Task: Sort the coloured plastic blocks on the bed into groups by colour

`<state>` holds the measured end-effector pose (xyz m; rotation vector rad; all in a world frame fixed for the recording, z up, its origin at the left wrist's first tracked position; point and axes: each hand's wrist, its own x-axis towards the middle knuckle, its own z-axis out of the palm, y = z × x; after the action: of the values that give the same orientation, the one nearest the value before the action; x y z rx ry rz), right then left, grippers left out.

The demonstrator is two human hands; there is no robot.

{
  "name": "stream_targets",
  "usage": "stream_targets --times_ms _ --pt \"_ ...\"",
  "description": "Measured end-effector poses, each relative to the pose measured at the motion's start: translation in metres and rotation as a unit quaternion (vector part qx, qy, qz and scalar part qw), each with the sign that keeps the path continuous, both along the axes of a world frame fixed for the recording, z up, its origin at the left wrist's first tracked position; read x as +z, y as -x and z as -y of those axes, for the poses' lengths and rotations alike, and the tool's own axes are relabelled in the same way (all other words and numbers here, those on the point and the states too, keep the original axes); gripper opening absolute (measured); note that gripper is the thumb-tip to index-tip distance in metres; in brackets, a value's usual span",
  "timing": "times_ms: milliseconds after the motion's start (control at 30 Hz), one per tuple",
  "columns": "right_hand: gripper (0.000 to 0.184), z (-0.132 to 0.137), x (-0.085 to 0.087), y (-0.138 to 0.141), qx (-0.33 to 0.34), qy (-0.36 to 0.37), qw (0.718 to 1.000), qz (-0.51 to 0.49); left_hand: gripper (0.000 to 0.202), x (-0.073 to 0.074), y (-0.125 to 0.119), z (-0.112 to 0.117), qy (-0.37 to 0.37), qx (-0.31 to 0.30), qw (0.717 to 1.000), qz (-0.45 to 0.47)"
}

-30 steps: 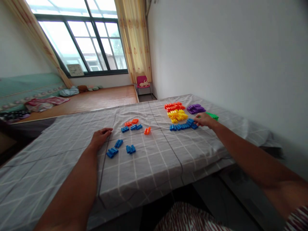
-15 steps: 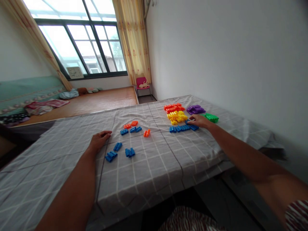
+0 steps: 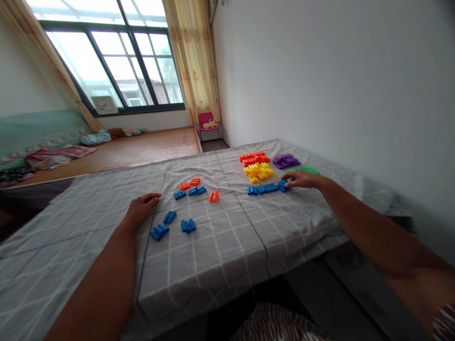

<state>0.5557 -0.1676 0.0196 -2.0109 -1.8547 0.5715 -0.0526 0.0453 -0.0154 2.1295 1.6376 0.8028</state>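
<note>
My right hand (image 3: 304,179) is at the right end of a row of short, tube-like blue plastic pieces (image 3: 262,189). Its thumb and fingertips close on a blue piece (image 3: 283,184) there; the palm side is hidden. On the cloth to the left rests my left hand (image 3: 142,208), fingers loosely stretched and holding nothing. Nearest to it are small groups of blue pieces (image 3: 179,194) and orange pieces (image 3: 185,185). Behind the blue row lie a yellow pile (image 3: 259,172) and a red-orange pile (image 3: 254,158). A purple pile (image 3: 286,161) sits farther right, and green pieces (image 3: 308,169) are partly covered by my right hand.
A grey checked cloth (image 3: 220,241) covers the table, which borders a white wall (image 3: 320,85) on the right. Beyond stand a low wooden platform (image 3: 152,142) with bedding and a pink chair (image 3: 205,118) by the curtain.
My right hand has shifted slightly right along the end of the blue row and covers more of the green pieces. My left hand stays on the cloth; the view has turned slightly.
</note>
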Motion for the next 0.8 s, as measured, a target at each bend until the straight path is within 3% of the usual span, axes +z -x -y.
stream_targets --times_ms 167,267,400,633,800 --pt "0.074 0.002 0.005 0.012 0.045 0.016 0.997 0.058 0.052 0.001 -0.001 0.001 -0.005 -0.001 1.000 -0.012" --pt "0.066 -0.002 0.006 0.018 0.076 0.021 0.991 0.112 0.050 0.004 -0.003 0.005 -0.003 0.002 1.000 -0.001" --pt "0.054 -0.007 0.003 0.023 0.064 0.030 0.989 0.133 0.047 0.006 -0.004 0.006 -0.004 0.003 1.000 0.009" --pt "0.063 -0.018 0.004 0.028 0.054 0.011 0.990 0.132 0.045 0.009 -0.009 0.010 0.006 0.011 1.000 0.024" --pt "0.058 -0.033 -0.006 0.048 0.129 -0.036 0.987 0.090 0.043 0.012 -0.010 0.015 0.003 0.009 1.000 0.025"
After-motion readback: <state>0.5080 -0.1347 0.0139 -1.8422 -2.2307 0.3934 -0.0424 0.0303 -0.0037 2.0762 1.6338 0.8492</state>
